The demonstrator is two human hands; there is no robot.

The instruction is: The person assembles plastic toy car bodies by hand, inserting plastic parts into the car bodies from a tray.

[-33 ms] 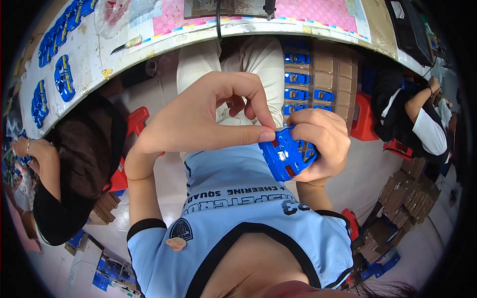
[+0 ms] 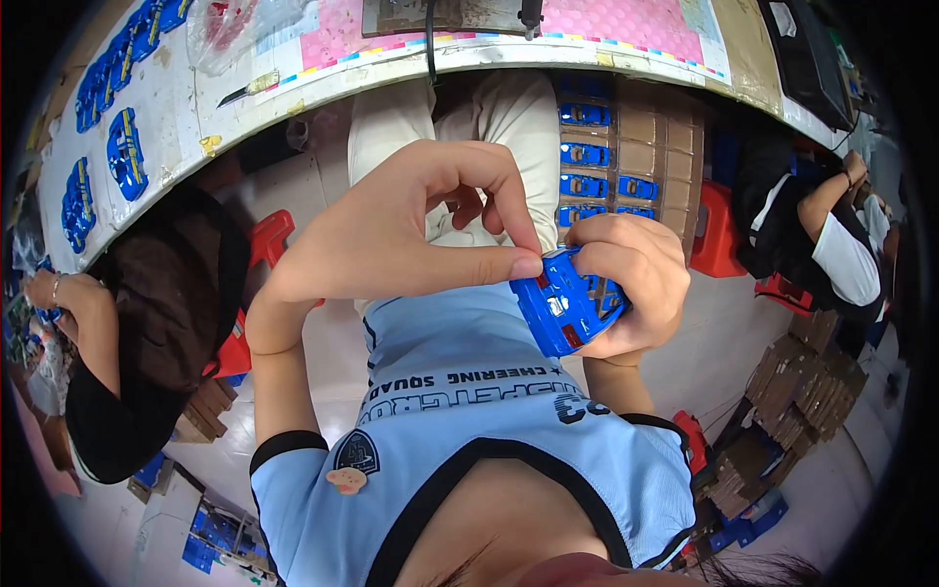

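Observation:
Over my lap I hold a glossy blue toy car (image 2: 562, 318) with a dark red part along its edge. My right hand (image 2: 641, 274) wraps round it from the right, fingers curled over the side. The thumb and forefinger of my left hand (image 2: 396, 230) meet in a pinch at its upper left corner. Whether a small piece lies between those fingertips is hidden. Just beyond my right hand, a brown partitioned tray (image 2: 641, 141) carries several similar blue toy cars (image 2: 584, 155) in its compartments.
Ahead is a white worktable (image 2: 210, 103) with more blue car parts (image 2: 125, 154) at the left and a craft knife (image 2: 249, 90) near its edge. Red stools (image 2: 716, 230) and seated co-workers flank me. Flattened cardboard (image 2: 807, 386) is stacked at the lower right.

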